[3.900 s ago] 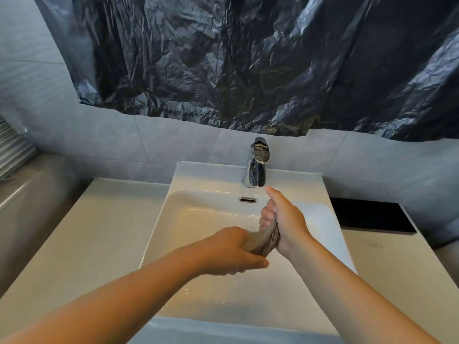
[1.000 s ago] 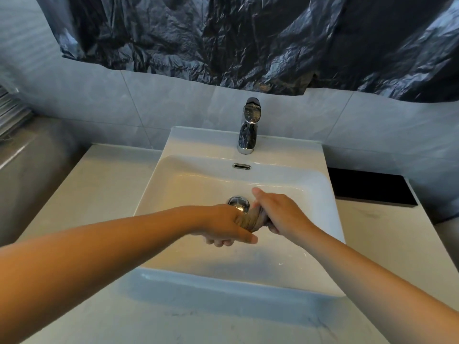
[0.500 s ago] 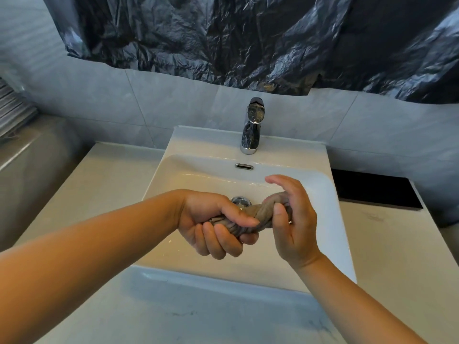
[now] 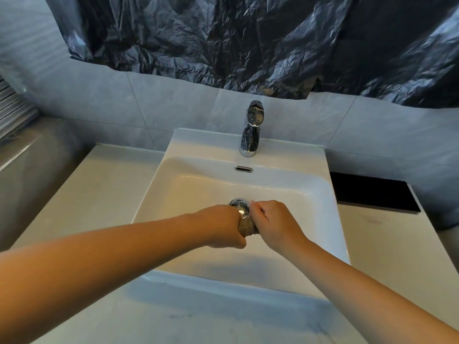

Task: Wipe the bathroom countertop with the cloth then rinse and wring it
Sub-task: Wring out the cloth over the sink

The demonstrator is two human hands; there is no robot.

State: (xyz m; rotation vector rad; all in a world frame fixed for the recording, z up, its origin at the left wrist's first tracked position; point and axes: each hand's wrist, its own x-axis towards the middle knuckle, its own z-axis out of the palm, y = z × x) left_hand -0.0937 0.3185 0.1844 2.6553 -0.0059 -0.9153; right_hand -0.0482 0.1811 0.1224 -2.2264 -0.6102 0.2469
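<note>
A grey-brown cloth [image 4: 246, 227] is twisted into a tight roll above the white basin [image 4: 198, 192]. My left hand [image 4: 221, 225] grips its left end and my right hand [image 4: 274, 223] grips its right end, knuckles up, fists close together. Only a short stretch of cloth shows between them. The hands hover just in front of the chrome drain plug [image 4: 239, 206]. The chrome faucet [image 4: 252, 129] stands at the back of the basin with no water running from it. The pale countertop [image 4: 99, 192] extends on both sides of the basin.
A black rectangular mat [image 4: 372, 194] lies on the counter at the right, by the wall. Crumpled black plastic sheeting [image 4: 248, 40] covers the wall above the grey tiles. A grey ledge [image 4: 29, 165] borders the counter on the left.
Both hands have turned knuckles-up and drawn together on the cloth, twisting it tighter; half a second ago my right palm faced me with more cloth showing.
</note>
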